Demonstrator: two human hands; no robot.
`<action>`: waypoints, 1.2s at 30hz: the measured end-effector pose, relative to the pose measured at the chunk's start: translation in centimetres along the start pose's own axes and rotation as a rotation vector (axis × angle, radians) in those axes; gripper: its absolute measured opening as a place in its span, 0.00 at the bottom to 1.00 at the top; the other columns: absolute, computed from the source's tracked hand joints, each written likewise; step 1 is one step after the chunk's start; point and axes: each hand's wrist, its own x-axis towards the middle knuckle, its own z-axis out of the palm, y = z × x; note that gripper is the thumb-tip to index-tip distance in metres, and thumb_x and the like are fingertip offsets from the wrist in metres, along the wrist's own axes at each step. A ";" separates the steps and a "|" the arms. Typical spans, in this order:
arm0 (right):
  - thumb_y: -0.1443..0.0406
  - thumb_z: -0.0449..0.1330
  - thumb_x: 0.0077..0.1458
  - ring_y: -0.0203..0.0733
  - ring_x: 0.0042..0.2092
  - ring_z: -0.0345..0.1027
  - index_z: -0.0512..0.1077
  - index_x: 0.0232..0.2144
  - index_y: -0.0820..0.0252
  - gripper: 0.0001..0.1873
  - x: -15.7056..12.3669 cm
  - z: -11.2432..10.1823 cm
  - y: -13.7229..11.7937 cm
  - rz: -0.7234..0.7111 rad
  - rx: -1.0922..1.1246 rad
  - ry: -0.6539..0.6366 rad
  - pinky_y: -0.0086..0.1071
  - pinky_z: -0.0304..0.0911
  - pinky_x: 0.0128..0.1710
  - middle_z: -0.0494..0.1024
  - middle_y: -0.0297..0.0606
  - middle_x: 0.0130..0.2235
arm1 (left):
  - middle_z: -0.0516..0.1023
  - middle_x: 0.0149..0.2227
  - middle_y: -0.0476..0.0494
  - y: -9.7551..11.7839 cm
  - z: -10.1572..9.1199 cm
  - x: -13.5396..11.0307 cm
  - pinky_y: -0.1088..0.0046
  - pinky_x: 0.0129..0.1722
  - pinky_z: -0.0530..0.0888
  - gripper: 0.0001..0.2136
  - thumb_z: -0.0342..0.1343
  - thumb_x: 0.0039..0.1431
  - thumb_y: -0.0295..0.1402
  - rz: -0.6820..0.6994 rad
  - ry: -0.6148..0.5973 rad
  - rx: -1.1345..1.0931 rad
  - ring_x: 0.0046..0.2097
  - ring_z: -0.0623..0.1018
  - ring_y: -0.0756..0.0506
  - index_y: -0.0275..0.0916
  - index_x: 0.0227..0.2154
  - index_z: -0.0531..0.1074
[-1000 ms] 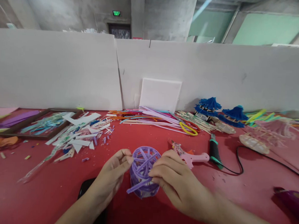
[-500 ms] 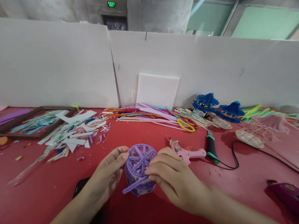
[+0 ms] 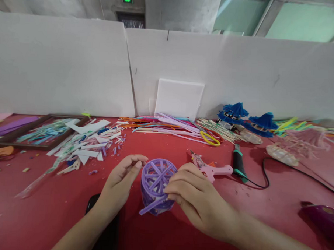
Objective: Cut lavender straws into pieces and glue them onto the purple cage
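Note:
A small round cage-like piece [image 3: 159, 176] wound from purple pipe cleaners stands on the red table, its spoked top facing up. My right hand [image 3: 199, 196] is at its right rim, fingertips pinching a purple pipe cleaner [image 3: 153, 206] whose free end sticks out across the front to the lower left. Just left of the piece is my left hand [image 3: 122, 182], its fingers loosely bent and the thumb a little apart from them, with nothing visible in it. The palm side of my right hand is hidden.
Behind lie a pink glue gun [image 3: 216, 170], a black-and-green corded tool [image 3: 238, 163], yellow-handled scissors [image 3: 210, 138] and loose pipe cleaners [image 3: 169, 123]. White scraps [image 3: 85, 152] and a brown frame [image 3: 22, 146] are left. A dark phone-like object [image 3: 107, 229] sits under my left forearm.
My left fingers have come slightly away from the piece's left rim. My right hand keeps its pinch on the pipe cleaner. The whole view has shifted a little.

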 end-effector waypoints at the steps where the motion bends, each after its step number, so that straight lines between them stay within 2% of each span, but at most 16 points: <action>1: 0.75 0.52 0.60 0.38 0.35 0.63 0.69 0.35 0.62 0.07 0.0 0.0 0.0 -0.002 -0.002 0.002 0.34 0.60 0.39 0.76 0.36 0.33 | 0.75 0.38 0.47 -0.1 -0.2 0.1 0.70 0.45 0.68 0.08 0.53 0.59 0.36 0.067 -0.020 0.087 0.43 0.73 0.46 0.42 0.35 0.75; 6: 0.74 0.52 0.60 0.39 0.36 0.63 0.69 0.36 0.63 0.07 0.0 0.0 -0.2 0.009 -0.016 0.013 0.33 0.60 0.39 0.76 0.37 0.34 | 0.73 0.44 0.46 -0.1 -1.4 0.0 0.71 0.50 0.67 0.11 0.48 0.63 0.30 0.386 -0.162 0.431 0.49 0.72 0.46 0.45 0.43 0.74; 11: 0.74 0.52 0.61 0.38 0.36 0.63 0.69 0.37 0.63 0.07 0.1 0.0 -0.2 0.006 -0.010 0.013 0.33 0.60 0.39 0.76 0.37 0.34 | 0.71 0.45 0.47 0.2 -1.7 -0.1 0.75 0.50 0.67 0.13 0.49 0.62 0.26 0.602 -0.128 0.605 0.49 0.71 0.50 0.46 0.45 0.72; 15: 0.74 0.51 0.61 0.39 0.35 0.64 0.69 0.37 0.62 0.07 0.1 0.0 -0.1 -0.004 -0.010 0.019 0.34 0.61 0.39 0.76 0.37 0.34 | 0.71 0.44 0.46 0.4 -1.7 0.0 0.76 0.50 0.67 0.12 0.49 0.61 0.25 0.670 -0.120 0.678 0.49 0.71 0.50 0.44 0.44 0.71; 22: 0.74 0.51 0.61 0.38 0.35 0.64 0.68 0.37 0.61 0.08 0.1 0.1 -0.1 0.003 -0.013 0.026 0.33 0.62 0.38 0.76 0.37 0.33 | 0.71 0.42 0.47 0.3 -1.8 0.3 0.74 0.48 0.69 0.08 0.51 0.60 0.25 0.686 -0.073 0.688 0.46 0.72 0.49 0.43 0.39 0.70; 26: 0.72 0.51 0.62 0.38 0.35 0.64 0.69 0.38 0.60 0.08 0.0 0.1 -0.1 0.020 -0.013 0.019 0.34 0.63 0.38 0.77 0.37 0.34 | 0.70 0.42 0.47 1.1 -1.3 -0.9 0.73 0.46 0.68 0.08 0.48 0.61 0.25 0.682 -0.019 0.659 0.46 0.72 0.49 0.43 0.38 0.69; 28: 0.72 0.51 0.62 0.38 0.36 0.65 0.69 0.39 0.60 0.08 -0.1 0.1 0.0 0.026 -0.016 0.015 0.34 0.63 0.39 0.77 0.37 0.34 | 0.69 0.45 0.45 1.8 -0.7 -1.9 0.70 0.46 0.68 0.08 0.48 0.61 0.26 0.718 -0.077 0.662 0.48 0.70 0.47 0.43 0.39 0.69; 31: 0.72 0.51 0.62 0.38 0.36 0.65 0.68 0.39 0.60 0.08 -0.1 0.2 0.1 0.021 -0.024 0.027 0.35 0.62 0.39 0.76 0.37 0.34 | 0.67 0.48 0.41 2.6 0.2 -3.0 0.63 0.52 0.65 0.10 0.55 0.56 0.27 0.845 -0.191 0.792 0.52 0.66 0.42 0.41 0.41 0.68; 36: 0.72 0.51 0.61 0.38 0.36 0.65 0.68 0.41 0.60 0.08 -0.1 0.2 0.2 0.025 0.005 0.041 0.34 0.62 0.40 0.76 0.37 0.34 | 0.66 0.48 0.40 2.6 0.3 -2.9 0.59 0.54 0.63 0.12 0.56 0.53 0.21 0.939 -0.177 0.897 0.52 0.65 0.41 0.39 0.39 0.68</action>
